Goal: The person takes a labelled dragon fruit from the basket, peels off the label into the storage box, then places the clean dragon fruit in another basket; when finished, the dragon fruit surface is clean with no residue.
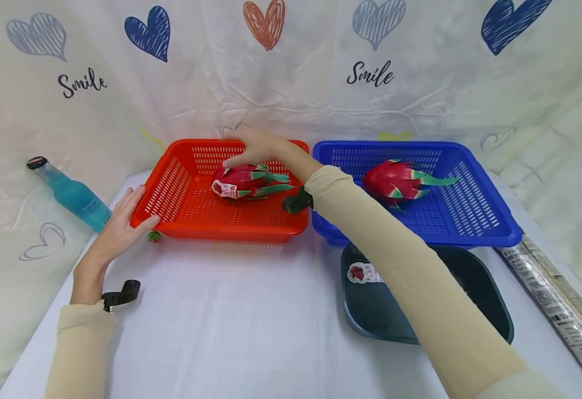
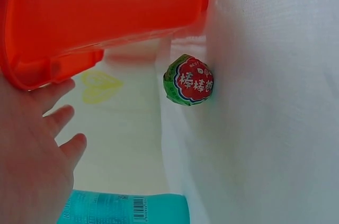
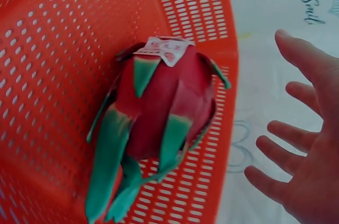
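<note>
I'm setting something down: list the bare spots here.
Bare: white tablecloth between the left sleeve, red basket and dark tray; also the red basket's floor left of its dragon fruit. Crowded: the right, with the blue basket, tray and silvery package.

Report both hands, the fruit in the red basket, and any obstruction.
Left hand touching red basket. Right hand empty, near dragon fruit, no contact. Dragon fruit inside red basket, nothing seen between it and right hand.

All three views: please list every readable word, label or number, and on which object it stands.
"Smile", twice: backdrop cloth.
"BEST", "棒棒", the rest unclear: wrapped candy.
Too small or blurred to read: print on the blue bottle, dragon fruit sticker, dark tray sticker and silver package.
</note>
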Demonstrator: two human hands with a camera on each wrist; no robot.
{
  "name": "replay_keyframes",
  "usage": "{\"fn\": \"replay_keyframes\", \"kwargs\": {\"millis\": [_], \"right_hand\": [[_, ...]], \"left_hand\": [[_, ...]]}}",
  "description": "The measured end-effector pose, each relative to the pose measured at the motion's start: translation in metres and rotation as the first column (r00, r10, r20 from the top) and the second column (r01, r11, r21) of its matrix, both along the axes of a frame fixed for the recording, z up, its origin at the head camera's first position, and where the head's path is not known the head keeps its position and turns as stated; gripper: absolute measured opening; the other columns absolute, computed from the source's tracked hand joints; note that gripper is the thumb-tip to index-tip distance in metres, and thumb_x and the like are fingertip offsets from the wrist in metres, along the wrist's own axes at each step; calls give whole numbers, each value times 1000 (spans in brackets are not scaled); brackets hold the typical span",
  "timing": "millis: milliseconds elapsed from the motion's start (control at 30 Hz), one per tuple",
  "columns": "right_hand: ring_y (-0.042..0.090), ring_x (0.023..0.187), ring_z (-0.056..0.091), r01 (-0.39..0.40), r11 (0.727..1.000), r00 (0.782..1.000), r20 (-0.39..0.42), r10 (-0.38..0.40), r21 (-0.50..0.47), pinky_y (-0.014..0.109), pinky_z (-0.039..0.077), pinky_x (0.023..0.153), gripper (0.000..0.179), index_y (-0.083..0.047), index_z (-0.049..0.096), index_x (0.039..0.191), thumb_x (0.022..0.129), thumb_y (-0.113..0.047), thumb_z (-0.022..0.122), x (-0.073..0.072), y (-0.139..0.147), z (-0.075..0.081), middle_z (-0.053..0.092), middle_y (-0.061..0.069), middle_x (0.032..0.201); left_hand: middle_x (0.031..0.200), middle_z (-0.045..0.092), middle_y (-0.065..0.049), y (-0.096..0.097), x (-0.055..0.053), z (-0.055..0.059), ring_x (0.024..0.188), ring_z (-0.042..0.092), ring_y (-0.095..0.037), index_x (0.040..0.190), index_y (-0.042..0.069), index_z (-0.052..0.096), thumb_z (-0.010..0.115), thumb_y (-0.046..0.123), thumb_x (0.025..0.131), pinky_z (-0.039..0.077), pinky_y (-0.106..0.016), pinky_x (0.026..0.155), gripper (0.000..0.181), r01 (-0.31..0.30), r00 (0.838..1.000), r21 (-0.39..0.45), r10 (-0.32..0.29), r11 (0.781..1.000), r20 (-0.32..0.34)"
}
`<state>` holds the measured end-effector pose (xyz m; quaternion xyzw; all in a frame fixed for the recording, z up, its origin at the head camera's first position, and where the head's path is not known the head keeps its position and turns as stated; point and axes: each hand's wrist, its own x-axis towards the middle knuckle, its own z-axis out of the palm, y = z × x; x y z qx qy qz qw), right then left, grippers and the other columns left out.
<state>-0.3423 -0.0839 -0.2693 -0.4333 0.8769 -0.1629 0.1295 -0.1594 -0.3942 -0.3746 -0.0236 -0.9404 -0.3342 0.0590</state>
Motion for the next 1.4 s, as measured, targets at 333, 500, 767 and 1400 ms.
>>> {"fn": "replay_keyframes", "kwargs": {"millis": [333,500,767,1400], "right_hand": [[21,147,24,43,999,990,135,-43,1,41,23,121,70,-20,32,152,94,-55,50,-16,-13,-19,29,4,159],[22,146,26,32,999,988,149,-36,26,43,24,121,67,-20,30,153,97,-52,46,-21,-13,-27,29,5,159],[25,146,25,-30,997,988,155,19,68,47,21,122,65,-21,17,156,101,-49,37,-22,-17,-38,25,8,160],[29,143,21,-127,957,987,131,95,262,47,28,117,88,-33,18,152,84,-43,73,-11,-25,-48,14,12,156]], "left_hand": [[165,9,-10,-1,-1,0,152,-3,-31,157,22,9,58,45,91,28,-77,100,85,-16,1000,-13,16,1000,13],[165,9,-9,0,-3,0,153,-3,-31,157,24,9,58,45,91,27,-77,101,85,-24,999,-17,25,1000,22],[164,10,-12,0,-3,-2,152,-1,-35,157,21,10,58,44,91,31,-76,98,85,-13,1000,-8,13,1000,6],[165,10,-9,1,-4,-3,151,8,-36,157,23,10,59,42,92,37,-68,100,84,-28,1000,46,27,999,13]]}}
